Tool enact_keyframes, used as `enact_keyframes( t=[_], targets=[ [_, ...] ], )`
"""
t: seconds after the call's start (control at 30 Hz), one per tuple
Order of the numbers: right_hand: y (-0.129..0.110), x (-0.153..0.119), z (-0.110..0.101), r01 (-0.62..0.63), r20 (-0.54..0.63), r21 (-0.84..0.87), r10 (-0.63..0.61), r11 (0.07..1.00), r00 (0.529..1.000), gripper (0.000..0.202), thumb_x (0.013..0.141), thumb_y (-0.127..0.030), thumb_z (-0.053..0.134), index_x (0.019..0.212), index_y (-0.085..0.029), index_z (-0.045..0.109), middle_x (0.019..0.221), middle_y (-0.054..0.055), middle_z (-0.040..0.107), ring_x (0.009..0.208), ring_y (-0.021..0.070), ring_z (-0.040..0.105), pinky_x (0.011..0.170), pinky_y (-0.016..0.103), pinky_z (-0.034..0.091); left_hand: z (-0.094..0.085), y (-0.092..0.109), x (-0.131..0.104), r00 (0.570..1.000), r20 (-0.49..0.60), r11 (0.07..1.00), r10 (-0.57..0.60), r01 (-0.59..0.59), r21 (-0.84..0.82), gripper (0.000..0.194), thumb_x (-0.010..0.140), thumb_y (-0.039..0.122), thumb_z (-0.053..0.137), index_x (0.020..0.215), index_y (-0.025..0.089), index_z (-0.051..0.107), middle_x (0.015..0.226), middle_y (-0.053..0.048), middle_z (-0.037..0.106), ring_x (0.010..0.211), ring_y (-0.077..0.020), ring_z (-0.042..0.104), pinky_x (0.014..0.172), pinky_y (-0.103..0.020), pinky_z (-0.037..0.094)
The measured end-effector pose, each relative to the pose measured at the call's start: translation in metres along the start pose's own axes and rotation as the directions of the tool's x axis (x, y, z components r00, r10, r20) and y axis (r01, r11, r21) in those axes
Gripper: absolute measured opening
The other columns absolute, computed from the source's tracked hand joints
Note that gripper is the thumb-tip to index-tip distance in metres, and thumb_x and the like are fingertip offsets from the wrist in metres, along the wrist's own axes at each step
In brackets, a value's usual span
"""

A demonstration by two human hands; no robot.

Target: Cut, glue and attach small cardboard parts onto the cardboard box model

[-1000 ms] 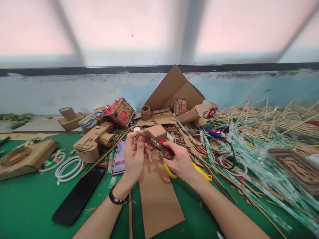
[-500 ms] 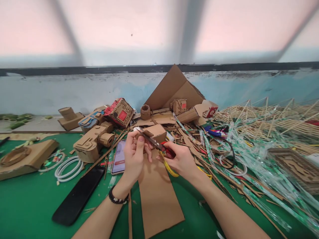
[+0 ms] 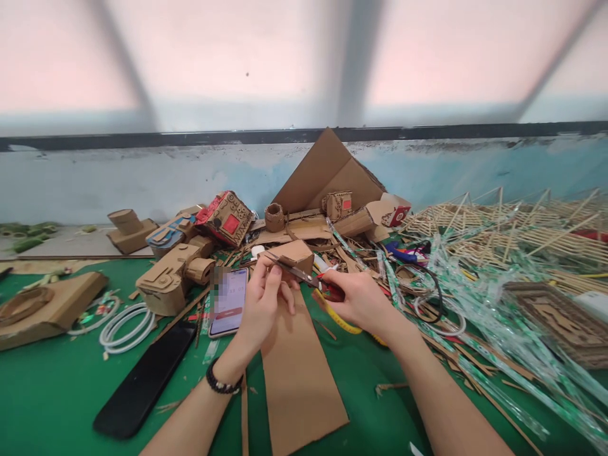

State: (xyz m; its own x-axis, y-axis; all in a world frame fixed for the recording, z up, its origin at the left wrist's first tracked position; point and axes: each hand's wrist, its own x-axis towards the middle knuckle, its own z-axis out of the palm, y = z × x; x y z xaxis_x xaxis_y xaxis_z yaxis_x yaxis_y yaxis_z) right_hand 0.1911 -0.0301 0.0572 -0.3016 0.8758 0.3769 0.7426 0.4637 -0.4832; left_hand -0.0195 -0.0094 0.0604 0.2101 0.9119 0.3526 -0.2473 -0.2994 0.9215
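Note:
My right hand (image 3: 358, 304) grips scissors (image 3: 335, 290) with red handles, their metal blades pointing left toward my left hand. The fingers of my left hand (image 3: 266, 291) are pinched close to the blade tips; whatever they hold is mostly hidden. A yellow tape measure (image 3: 339, 316) lies under my right hand. Below both hands a long flat cardboard strip (image 3: 304, 380) rests on the green table. A small cardboard box (image 3: 297, 254) sits just behind the blades. Beside my left wrist lies a phone (image 3: 230, 304) with its screen lit.
Cardboard model cameras (image 3: 166, 278) stand at the left, near coiled white tubing (image 3: 126, 329) and a black flat object (image 3: 142, 380). Cardboard scraps (image 3: 344, 253) and clear-green plastic tape (image 3: 484, 316) cover the right side. Behind them are thin wooden sticks (image 3: 498, 218) and a cardboard sheet (image 3: 327, 171).
My right hand and the scissors have shifted slightly right, away from my left hand. A thin cardboard scrap now shows on the table beside the strip. The view has shifted a little.

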Motion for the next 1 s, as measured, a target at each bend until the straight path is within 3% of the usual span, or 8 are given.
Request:
enact_keyframes(
  t=[0.13,0.3,0.37,0.43,0.73,0.9,1.0],
  targets=[
    [0.017,-0.005,-0.019,-0.109,0.161,0.034,0.102,0.993,0.982,0.021,0.094,-0.042,0.063,0.100,-0.024,0.073,0.069,-0.001,0.064,0.062,0.0170,0.054,0.059,0.026,0.032,0.006,-0.007,-0.001,0.969,0.087,0.973,-0.230,0.227,0.040,0.034,0.101,0.054,0.056,0.098,0.020,0.050,0.083,0.000,0.070,0.044,-0.0109,0.064,0.043,-0.022,0.050],
    [0.040,-0.014,-0.032,-0.254,0.416,0.112,0.187,0.961,0.890,0.039,0.087,-0.049,0.067,0.064,-0.021,0.053,0.060,-0.004,0.044,0.059,0.0129,0.033,0.053,0.026,0.024,0.017,-0.031,-0.011,0.809,0.174,0.806,-0.562,0.582,-0.103,0.032,0.099,0.051,0.060,0.098,0.022,0.045,0.087,-0.002,0.071,0.046,-0.0102,0.062,0.041,-0.021,0.052],
    [0.046,-0.016,-0.035,-0.302,0.477,0.129,0.208,0.945,0.854,0.044,0.083,-0.051,0.072,0.062,-0.020,0.048,0.059,-0.004,0.039,0.060,0.0124,0.028,0.052,0.027,0.020,0.019,-0.039,-0.016,0.749,0.189,0.736,-0.635,0.661,-0.147,0.029,0.099,0.047,0.062,0.099,0.021,0.047,0.088,-0.003,0.071,0.047,-0.0086,0.061,0.043,-0.020,0.053],
    [0.049,-0.017,-0.036,-0.324,0.508,0.121,0.222,0.938,0.833,0.048,0.081,-0.054,0.074,0.061,-0.020,0.046,0.059,-0.004,0.036,0.061,0.0123,0.026,0.052,0.027,0.019,0.020,-0.043,-0.018,0.715,0.198,0.691,-0.670,0.699,-0.184,0.028,0.099,0.043,0.064,0.099,0.020,0.050,0.089,-0.004,0.071,0.047,-0.0078,0.059,0.044,-0.020,0.054],
    [0.054,-0.020,-0.041,-0.308,0.519,0.138,0.196,0.942,0.832,0.056,0.078,-0.065,0.074,0.061,-0.021,0.044,0.061,-0.005,0.034,0.061,0.0121,0.026,0.053,0.028,0.018,0.022,-0.042,-0.019,0.681,0.252,0.620,-0.688,0.732,-0.283,0.022,0.101,0.038,0.064,0.099,0.020,0.051,0.089,-0.002,0.070,0.048,-0.0066,0.059,0.048,-0.019,0.056],
    [0.053,-0.020,-0.044,-0.323,0.536,0.144,0.201,0.935,0.820,0.051,0.082,-0.058,0.073,0.061,-0.021,0.045,0.060,-0.005,0.033,0.061,0.0121,0.025,0.054,0.029,0.017,0.025,-0.039,-0.021,0.668,0.257,0.597,-0.699,0.742,-0.306,0.017,0.106,0.035,0.055,0.099,0.019,0.051,0.088,-0.002,0.069,0.048,-0.0059,0.058,0.049,-0.018,0.055],
    [0.050,-0.019,-0.046,-0.341,0.523,0.174,0.207,0.924,0.827,0.055,0.077,-0.057,0.078,0.058,-0.021,0.042,0.059,-0.005,0.030,0.059,0.0112,0.022,0.053,0.028,0.015,0.026,-0.038,-0.021,0.678,0.253,0.606,-0.690,0.732,-0.309,0.018,0.105,0.035,0.055,0.099,0.020,0.050,0.087,-0.001,0.068,0.048,-0.0051,0.058,0.048,-0.017,0.054]
  ],
)
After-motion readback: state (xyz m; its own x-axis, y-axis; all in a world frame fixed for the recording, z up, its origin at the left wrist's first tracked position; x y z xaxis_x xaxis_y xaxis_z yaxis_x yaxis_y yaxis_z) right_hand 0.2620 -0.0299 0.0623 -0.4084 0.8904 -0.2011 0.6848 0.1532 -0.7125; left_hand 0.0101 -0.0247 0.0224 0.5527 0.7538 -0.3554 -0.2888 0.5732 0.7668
